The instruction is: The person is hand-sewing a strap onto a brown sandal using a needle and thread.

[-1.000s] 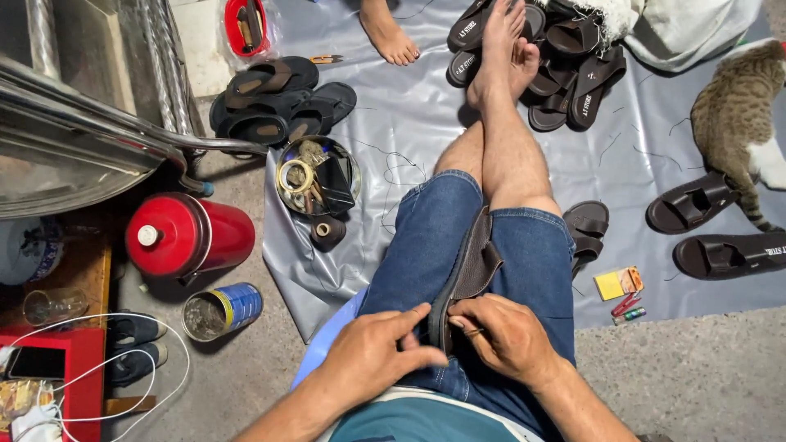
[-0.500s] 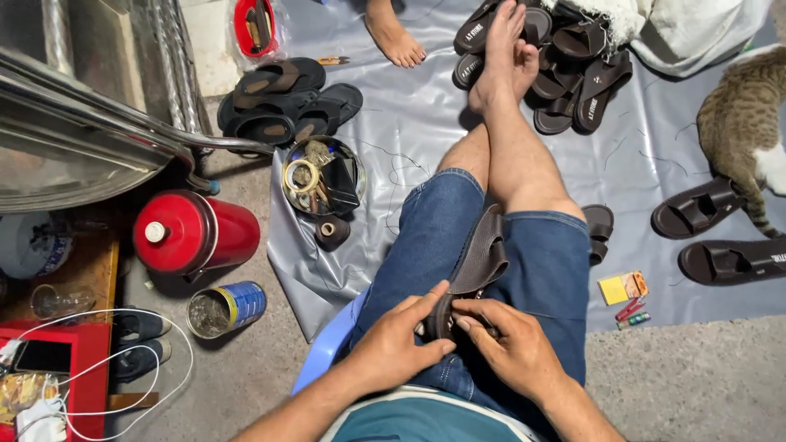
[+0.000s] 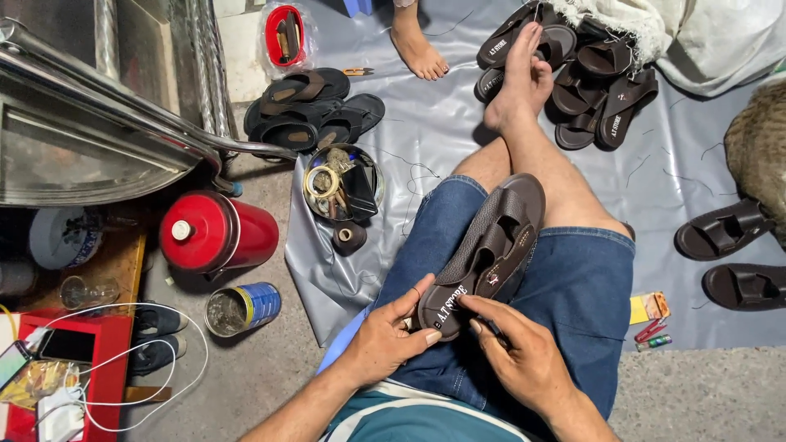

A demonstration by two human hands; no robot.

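Observation:
A dark brown sandal point(image 3: 490, 247) lies sole-side down across my thighs, its heel toward me. My left hand point(image 3: 385, 342) grips the heel end from the left side, thumb on the insole. My right hand point(image 3: 516, 352) rests on the heel from the right, fingers pinched around a thin dark tool that touches the insole. I wear blue denim shorts, and my bare right leg stretches away over a grey plastic sheet point(image 3: 426, 131).
Piles of brown sandals lie at the far left point(image 3: 307, 110) and far right point(image 3: 589, 78), two more at the right point(image 3: 725, 233). A round tin of tools point(image 3: 340, 184), a thread spool point(image 3: 348, 237), a red flask point(image 3: 213, 233), an open can point(image 3: 237, 309). Another person's bare foot point(image 3: 413, 45) rests ahead; a cat point(image 3: 757, 139) at the right edge.
The sandal has turned from on edge between my thighs to flat with its insole facing up. Both hands shifted to its heel end.

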